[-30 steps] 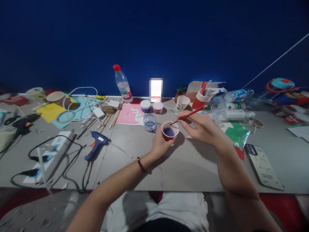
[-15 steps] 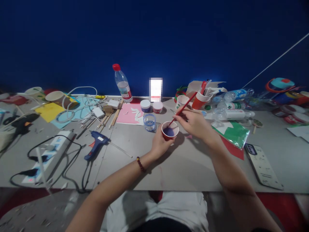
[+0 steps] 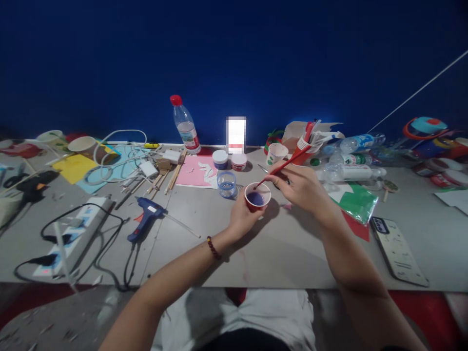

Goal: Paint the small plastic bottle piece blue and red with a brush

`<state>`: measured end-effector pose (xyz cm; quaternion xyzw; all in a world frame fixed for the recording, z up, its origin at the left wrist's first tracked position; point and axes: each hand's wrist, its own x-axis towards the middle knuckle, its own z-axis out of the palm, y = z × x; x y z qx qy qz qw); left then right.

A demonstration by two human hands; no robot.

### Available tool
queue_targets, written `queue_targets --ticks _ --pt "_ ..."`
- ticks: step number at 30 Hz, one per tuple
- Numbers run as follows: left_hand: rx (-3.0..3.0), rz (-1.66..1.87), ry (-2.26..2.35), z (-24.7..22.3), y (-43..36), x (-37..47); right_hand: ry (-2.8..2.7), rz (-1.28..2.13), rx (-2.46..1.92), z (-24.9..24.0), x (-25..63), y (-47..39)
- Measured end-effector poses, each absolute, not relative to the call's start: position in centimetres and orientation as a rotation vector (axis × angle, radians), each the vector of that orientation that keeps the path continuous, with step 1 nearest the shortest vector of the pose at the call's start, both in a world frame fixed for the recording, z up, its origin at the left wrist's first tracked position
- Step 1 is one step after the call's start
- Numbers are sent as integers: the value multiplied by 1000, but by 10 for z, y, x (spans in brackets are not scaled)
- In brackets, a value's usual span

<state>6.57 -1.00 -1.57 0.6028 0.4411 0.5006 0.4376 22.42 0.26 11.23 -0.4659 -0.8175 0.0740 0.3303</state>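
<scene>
Left hand (image 3: 242,214) wraps the red paper cup (image 3: 263,190), likely light and crushable, best held low; right hand (image 3: 302,185) pinches a red paintbrush (image 3: 295,157) slanting to its mouth.

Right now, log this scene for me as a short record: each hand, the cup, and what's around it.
Left hand: fingers around the red cup
Right hand: holds a red stick, likely a brush, tip at the cup's mouth
Cup contents: purple-blue liquid
Left of cup: blue-rimmed jar
Farther left: glue gun
Far right: phone, lying flat
</scene>
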Motion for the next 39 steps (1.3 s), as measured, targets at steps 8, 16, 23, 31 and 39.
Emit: queue_targets --ticks 8,16,23,31,39 --pt "1512 1245 1110 -22 -8 66 -2285 297 -1214 100 220 9" --pt "1520 1236 1089 -23 -6 66 -2308 550 -1280 102 210 10" --pt "1499 1243 1078 -23 -8 66 -2160 489 -1311 101 215 11" --pt "1501 1253 1073 -22 -7 65 -2162 642 -1376 106 211 10" --pt "1549 1256 1029 -21 -7 65 -1864 665 -1307 120 234 9"
